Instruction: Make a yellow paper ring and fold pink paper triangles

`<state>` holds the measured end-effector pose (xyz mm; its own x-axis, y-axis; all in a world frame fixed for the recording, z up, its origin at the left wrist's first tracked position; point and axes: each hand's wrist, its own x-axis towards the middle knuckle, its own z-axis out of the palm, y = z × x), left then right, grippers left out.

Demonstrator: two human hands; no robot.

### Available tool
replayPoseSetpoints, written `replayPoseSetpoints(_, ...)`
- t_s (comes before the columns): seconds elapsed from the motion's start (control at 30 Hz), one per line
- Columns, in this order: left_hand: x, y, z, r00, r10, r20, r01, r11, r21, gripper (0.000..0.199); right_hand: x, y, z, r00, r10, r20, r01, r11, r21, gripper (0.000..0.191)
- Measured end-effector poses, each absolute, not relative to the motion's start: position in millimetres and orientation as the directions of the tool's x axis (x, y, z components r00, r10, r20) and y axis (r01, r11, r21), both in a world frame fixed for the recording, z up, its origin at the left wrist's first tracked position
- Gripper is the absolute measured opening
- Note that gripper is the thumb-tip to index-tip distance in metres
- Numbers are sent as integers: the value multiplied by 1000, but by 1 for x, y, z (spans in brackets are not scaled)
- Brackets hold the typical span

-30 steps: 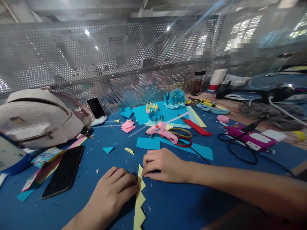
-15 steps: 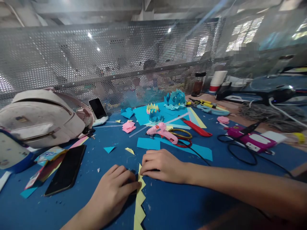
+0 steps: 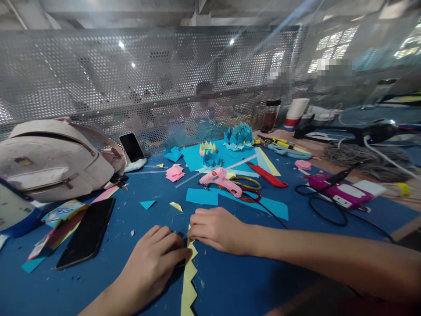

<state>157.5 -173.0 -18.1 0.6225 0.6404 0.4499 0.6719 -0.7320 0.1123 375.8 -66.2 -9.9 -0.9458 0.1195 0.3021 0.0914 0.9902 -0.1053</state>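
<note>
A yellow paper strip with a zigzag right edge runs from near the middle of the blue table down to the bottom of the view. My left hand has its thumb and fingers closed on the strip's left side. Over the strip's top end, my right hand is closed, its fingertips on the paper and partly covering it. Just beyond my hands lie a blue paper piece, a small yellow scrap and a pink glue gun.
At the left are a backpack and a black phone. Behind the glue gun stand blue folded paper flowers, with a red-handled cutter nearby. A magenta device with black cable lies right. A perforated metal screen closes the back.
My right hand has shifted slightly down and left, now covering more of the strip's top end. The whole view has moved a little; my left hand keeps its grip.
</note>
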Motion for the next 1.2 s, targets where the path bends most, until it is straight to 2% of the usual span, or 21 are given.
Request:
replayPoseSetpoints(0.3, 157, -173, -18, 622, 646, 442, 671, -731, 125, 39, 375, -68, -11, -937, 83, 338, 81, 997, -19, 18)
replayPoseSetpoints(0.63, 156, -173, -19, 622, 648, 440, 674, -729, 122, 37, 375, -69, -12, -935, 60, 349, 54, 998, -27, 12)
replayPoseSetpoints(1.2, 156, -173, -18, 623, 643, 444, 678, -728, 103, 36, 378, -67, -13, -922, 17, 388, 17, 1000, -4, 15)
